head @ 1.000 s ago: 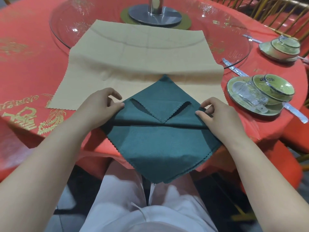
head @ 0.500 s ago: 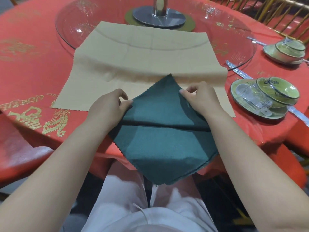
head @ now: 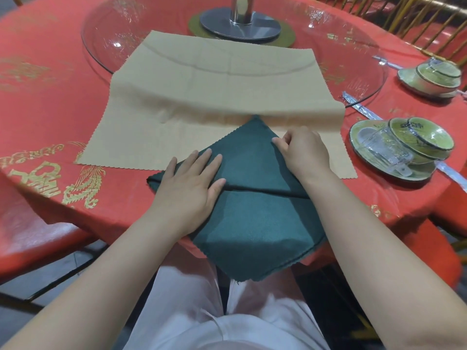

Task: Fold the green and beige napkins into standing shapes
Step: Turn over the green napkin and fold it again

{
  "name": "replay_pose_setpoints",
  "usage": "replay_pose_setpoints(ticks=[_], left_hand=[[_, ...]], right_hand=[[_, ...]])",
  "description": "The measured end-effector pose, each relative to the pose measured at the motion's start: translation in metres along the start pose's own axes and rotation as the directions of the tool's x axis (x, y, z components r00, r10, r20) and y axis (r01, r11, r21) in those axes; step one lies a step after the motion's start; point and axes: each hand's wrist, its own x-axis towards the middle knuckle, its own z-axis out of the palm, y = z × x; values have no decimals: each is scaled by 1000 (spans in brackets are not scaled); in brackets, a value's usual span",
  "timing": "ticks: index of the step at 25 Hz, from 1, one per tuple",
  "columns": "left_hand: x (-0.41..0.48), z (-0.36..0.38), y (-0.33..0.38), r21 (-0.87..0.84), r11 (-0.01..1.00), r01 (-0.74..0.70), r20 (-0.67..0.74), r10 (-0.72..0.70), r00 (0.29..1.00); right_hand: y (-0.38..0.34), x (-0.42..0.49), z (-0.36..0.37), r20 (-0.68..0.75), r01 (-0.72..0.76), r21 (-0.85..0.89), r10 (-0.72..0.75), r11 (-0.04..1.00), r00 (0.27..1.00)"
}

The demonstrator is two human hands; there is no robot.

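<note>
While my left hand (head: 188, 188) lies flat, fingers spread wide on the green napkin (head: 255, 213), my right hand (head: 304, 152) has fingers pinching its upper right edge.

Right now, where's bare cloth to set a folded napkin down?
Free: red tablecloth left of the beige napkin, out to the gold print. Crowded: right side has the plate with bowl and glass mug; the centre holds the green napkin under both hands.
</note>
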Motion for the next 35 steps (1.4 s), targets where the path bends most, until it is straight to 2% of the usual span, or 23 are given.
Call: replay_pose_setpoints(ticks=[3,5,6,8,10,12,24,26,27,29,30,32,35], left_hand=[[0,1,1,19,1000,2,31,-2,1000],[0,0,1,21,1000,7,53,-8,999],[0,0,2,21,1000,13,61,-14,998],[1,-1,2,29,999,26,83,-28,996],[2,-1,3,34,999,39,98,-43,994],[2,-2,4,38,998,51,103,-55,993],[8,-1,0,13,999,44,128,-45,991],[3,-1,-5,-78,996,-32,77,38,996],[-2,-3,-8,-177,977,-117,18,122,992],[-14,-11,-17,-421,856,-300,-83,293,952],[-21,-15,-20,-490,800,-347,-82,354,932],[-31,-20,-27,-521,768,-373,-31,419,907],[-35,-22,-31,-495,777,-388,-6,444,896]], right_hand=[[-5,-6,-5,-34,-5,-96,2,995,999],[-16,-24,-12,-67,111,-97,-118,989,991],[-23,-39,-15,-17,226,-58,-227,972,974],[-37,-77,-21,228,439,8,-429,898,874],[-39,-103,-21,450,533,5,-478,846,755],[-27,-107,-22,527,528,-26,-437,849,729],[74,-102,-55,524,391,-127,-273,912,807],[73,-105,-53,466,380,-104,-292,919,835],[71,-108,-52,409,385,-59,-330,921,851],[62,-115,-52,296,434,83,-438,897,849],[57,-118,-51,275,461,143,-483,876,831],[50,-122,-48,289,487,217,-533,846,796],[45,-122,-48,360,419,313,-515,852,778]])
